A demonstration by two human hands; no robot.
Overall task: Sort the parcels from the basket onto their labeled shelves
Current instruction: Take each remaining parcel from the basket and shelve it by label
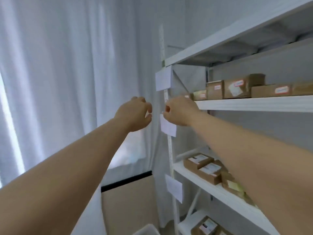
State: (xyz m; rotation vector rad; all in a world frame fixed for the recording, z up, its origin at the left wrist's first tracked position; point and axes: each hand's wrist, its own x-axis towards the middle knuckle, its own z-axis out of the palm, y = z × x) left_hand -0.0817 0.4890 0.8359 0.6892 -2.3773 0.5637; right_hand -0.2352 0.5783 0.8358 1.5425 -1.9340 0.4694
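Single view, head-worn, wide-angle. It looks forward and slightly up from the person's eye line, along both outstretched forearms toward the front left upright [169,146] of a white shelving unit [254,104]. The frame is tilted: shelf edges run diagonally and straight lines bow toward the borders. The left hand [133,114] and right hand [180,111] sit near frame centre, close to the lens, at arm's reach. The shelves fill the right half, seen obliquely from their left end. A white curtain [59,73] fills the left half, further back. No second view, so no overlap to log.
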